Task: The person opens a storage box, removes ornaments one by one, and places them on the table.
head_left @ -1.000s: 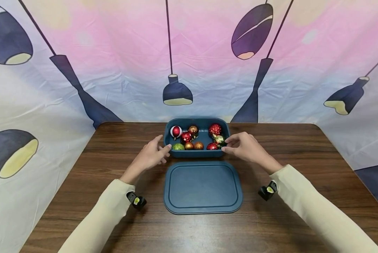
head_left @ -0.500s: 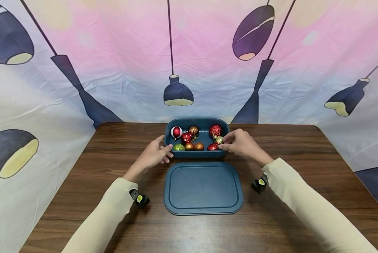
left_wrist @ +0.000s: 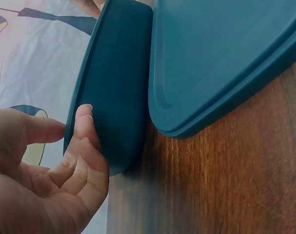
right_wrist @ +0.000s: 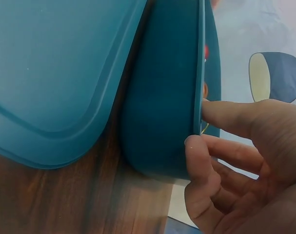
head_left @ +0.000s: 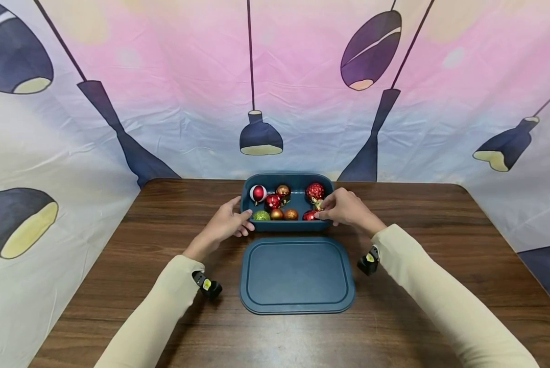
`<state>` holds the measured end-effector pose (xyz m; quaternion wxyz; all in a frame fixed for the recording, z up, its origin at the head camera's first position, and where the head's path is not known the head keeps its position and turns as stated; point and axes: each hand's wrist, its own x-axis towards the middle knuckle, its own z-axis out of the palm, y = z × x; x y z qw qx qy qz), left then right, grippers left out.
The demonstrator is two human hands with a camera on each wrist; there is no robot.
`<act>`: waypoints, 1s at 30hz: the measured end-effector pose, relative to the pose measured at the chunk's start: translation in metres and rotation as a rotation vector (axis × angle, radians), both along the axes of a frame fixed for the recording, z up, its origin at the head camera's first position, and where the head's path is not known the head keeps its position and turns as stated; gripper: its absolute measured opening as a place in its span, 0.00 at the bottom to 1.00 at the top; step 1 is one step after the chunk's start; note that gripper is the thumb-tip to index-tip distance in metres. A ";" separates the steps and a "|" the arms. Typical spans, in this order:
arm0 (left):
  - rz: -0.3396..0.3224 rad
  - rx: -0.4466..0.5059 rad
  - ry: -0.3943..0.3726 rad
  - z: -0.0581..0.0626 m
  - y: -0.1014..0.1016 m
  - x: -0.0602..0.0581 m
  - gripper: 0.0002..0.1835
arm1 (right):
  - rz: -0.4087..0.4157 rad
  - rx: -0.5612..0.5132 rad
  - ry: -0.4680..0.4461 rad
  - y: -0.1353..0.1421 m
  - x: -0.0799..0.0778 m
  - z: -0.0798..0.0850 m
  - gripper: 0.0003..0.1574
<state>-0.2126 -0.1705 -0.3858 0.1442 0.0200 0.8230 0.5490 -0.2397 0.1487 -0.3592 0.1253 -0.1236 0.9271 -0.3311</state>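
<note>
A dark teal storage box (head_left: 290, 226) holds several Christmas baubles. My left hand (head_left: 226, 222) grips its left front corner; in the left wrist view, the thumb meets the rim and bent fingers (left_wrist: 87, 126) lie along the outer wall. Over the right end, my right hand (head_left: 345, 207) reaches inside, thumb and forefinger at a gold bauble (head_left: 318, 204) they partly cover. I cannot tell whether they pinch it. A red bauble (head_left: 309, 215) lies below the thumb, with a glittery red one (head_left: 314, 191) behind. In the right wrist view, another finger (right_wrist: 197, 148) touches the outer wall.
The box's teal lid (head_left: 297, 276) lies flat in front of it on the wooden table (head_left: 164, 214). At the box's left are a red-and-white bauble (head_left: 258, 193), a green one (head_left: 261, 215) and several orange and red ones. A lamp-patterned cloth (head_left: 201, 128) hangs behind the table.
My right hand has moved left, farther over the box, bringing thumb and forefinger to the gold bauble. The left hand has come slightly closer onto the box's corner. The lid stays in place.
</note>
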 end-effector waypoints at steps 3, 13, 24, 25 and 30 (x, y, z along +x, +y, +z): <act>0.000 0.015 -0.010 0.000 0.001 0.000 0.38 | 0.008 0.007 -0.005 0.000 -0.002 -0.002 0.18; 0.002 0.022 -0.006 0.000 0.003 0.001 0.36 | 0.044 0.050 0.007 -0.003 -0.006 -0.001 0.21; 0.011 0.015 -0.019 0.000 0.002 0.001 0.37 | 0.096 0.162 -0.003 -0.011 -0.013 0.006 0.14; 0.012 0.015 -0.021 0.000 0.002 0.001 0.37 | 0.101 0.170 0.000 -0.012 -0.013 0.007 0.13; 0.014 0.021 -0.024 -0.001 0.003 0.000 0.37 | 0.111 0.181 0.012 -0.015 -0.014 0.008 0.12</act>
